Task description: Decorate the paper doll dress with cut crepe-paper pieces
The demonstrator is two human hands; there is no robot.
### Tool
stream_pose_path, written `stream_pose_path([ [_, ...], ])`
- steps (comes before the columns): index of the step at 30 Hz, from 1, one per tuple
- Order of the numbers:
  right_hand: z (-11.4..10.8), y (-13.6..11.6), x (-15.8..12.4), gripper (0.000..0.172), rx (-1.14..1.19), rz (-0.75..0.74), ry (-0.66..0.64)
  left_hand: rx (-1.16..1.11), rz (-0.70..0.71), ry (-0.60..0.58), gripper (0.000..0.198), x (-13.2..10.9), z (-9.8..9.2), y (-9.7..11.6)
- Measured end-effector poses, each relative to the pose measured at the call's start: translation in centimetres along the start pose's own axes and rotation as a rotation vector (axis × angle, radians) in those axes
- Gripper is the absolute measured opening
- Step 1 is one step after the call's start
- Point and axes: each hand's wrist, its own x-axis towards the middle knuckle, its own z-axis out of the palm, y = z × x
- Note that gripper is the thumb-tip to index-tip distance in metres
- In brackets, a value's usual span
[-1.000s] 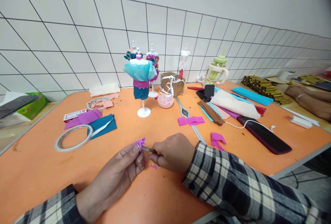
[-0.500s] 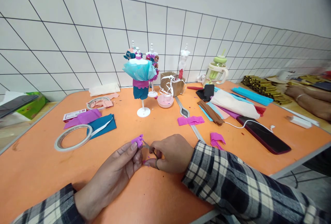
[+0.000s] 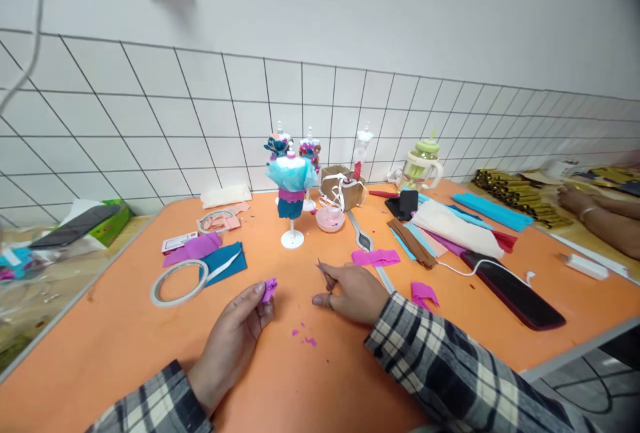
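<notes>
With twelve o'clock straight ahead, my view is mostly a smooth orange table (image 3: 310,393), slick-looking, so loose paper could slide. Near twelve stands a small dress form (image 3: 291,196), wearing a sheer turquoise ruffle over a magenta waist and blue bottom; its stem is thin, and a stray sleeve could tip it.

My right hand (image 3: 355,289), just past twelve, is curled around a slim, pointed tool; my left hand (image 3: 235,326), at eleven, pinches thumb against fingers. The hands are apart. The tool (image 3: 319,263) is mostly hidden, so I cannot tell how its ends stand; carelessly brought in, its tip could nick my left fingers.

Pinched in my left hand is a purple paper piece (image 3: 269,289), crinkled and ragged-edged. Squeezing too hard could crush it; a slack pinch could drop it. Smallest, nearer me at twelve, purple scraps (image 3: 311,341) lie like torn flecks and could catch on a cuff.
</notes>
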Motion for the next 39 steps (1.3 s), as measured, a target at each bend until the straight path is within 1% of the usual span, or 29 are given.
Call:
stream_pose_path([
  [2, -0.5, -0.5, 0.3, 0.072, -0.051, 0.041, -0.024, -0.029, -0.004, -0.027, 0.02, 0.2, -0.2, 0.3],
  [3, -0.6, -0.9, 0.6, 0.073, -0.092, 0.062, -0.022, -0.068, -0.013, -0.042, 0.018, 0.3, -0.2, 0.6],
  [6, -0.8, -2.6, 1.5, 0.061, -0.222, 0.05, -0.019, -0.21, -0.082, -0.102, 0.012, 0.7, -0.2, 1.3],
  [8, -0.6, -3.7, 2.1, 0.056, -0.281, 0.043, -0.038, -0.276, -0.139, -0.133, 0.015, 0.8, -0.2, 1.7],
  [11, -0.3, -4.4, 2.7, 0.053, -0.33, 0.139, -0.068, -0.314, -0.186, -0.141, 0.016, 0.8, -0.3, 2.0],
  [13, 0.0, -3.9, 2.9, 0.046, -0.262, 0.196, -0.113, -0.288, -0.194, -0.147, 0.02, 0.7, -0.4, 2.1],
  [14, 0.1, -3.4, 3.1, 0.046, -0.211, 0.209, -0.138, -0.26, -0.195, -0.147, 0.023, 0.6, -0.4, 2.1],
  [15, 0.3, -2.9, 3.2, 0.05, -0.166, 0.213, -0.165, -0.227, -0.194, -0.146, 0.026, 0.5, -0.4, 2.0],
  [17, 0.6, -1.7, 3.6, 0.069, -0.086, 0.224, -0.225, -0.161, -0.185, -0.14, 0.033, 0.4, -0.3, 1.9],
  [18, 0.8, -1.2, 3.9, 0.076, -0.022, 0.244, -0.281, -0.137, -0.176, -0.138, 0.035, 0.3, -0.3, 1.9],
  [20, 1.1, -0.5, 4.5, 0.08, 0.143, 0.305, -0.434, -0.107, -0.15, -0.128, 0.034, 0.3, -0.3, 1.8],
  [21, 1.3, -0.3, 4.8, 0.079, 0.201, 0.321, -0.488, -0.098, -0.14, -0.118, 0.03, 0.2, -0.4, 1.7],
  [22, 1.4, -0.3, 5.0, 0.078, 0.223, 0.323, -0.504, -0.089, -0.133, -0.104, 0.026, 0.2, -0.5, 1.7],
  [23, 1.5, -0.3, 5.3, 0.078, 0.206, 0.309, -0.479, -0.08, -0.131, -0.091, 0.023, 0.2, -0.5, 1.7],
  [26, 1.7, -0.6, 5.6, 0.076, 0.101, 0.254, -0.318, -0.062, -0.116, -0.053, 0.017, 0.2, -0.7, 1.8],
  [27, 1.8, -0.5, 5.5, 0.075, 0.1, 0.253, -0.3, -0.061, -0.101, -0.038, 0.017, 0.3, -0.7, 1.9],
  [31, 2.1, 0.0, 4.9, 0.072, 0.181, 0.27, -0.386, -0.055, -0.052, -0.002, 0.01, 0.5, -0.8, 2.1],
  [33, 2.2, 0.0, 4.7, 0.067, 0.182, 0.27, -0.392, -0.046, -0.05, 0.014, 0.007, 0.5, -0.8, 2.1],
  [34, 2.3, -0.1, 4.6, 0.065, 0.163, 0.268, -0.361, -0.042, -0.048, 0.028, 0.006, 0.5, -0.8, 2.0],
  [36, 2.5, -0.7, 4.6, 0.063, 0.105, 0.263, -0.258, -0.039, -0.034, 0.05, 0.006, 0.4, -0.7, 2.0],
  [38, 2.8, -1.5, 4.7, 0.059, 0.052, 0.25, -0.166, -0.058, -0.021, 0.045, 0.005, 0.3, -0.7, 2.1],
  [39, 2.9, -1.7, 4.8, 0.055, 0.037, 0.241, -0.144, -0.082, -0.027, 0.032, 0.004, 0.3, -0.8, 2.1],
])
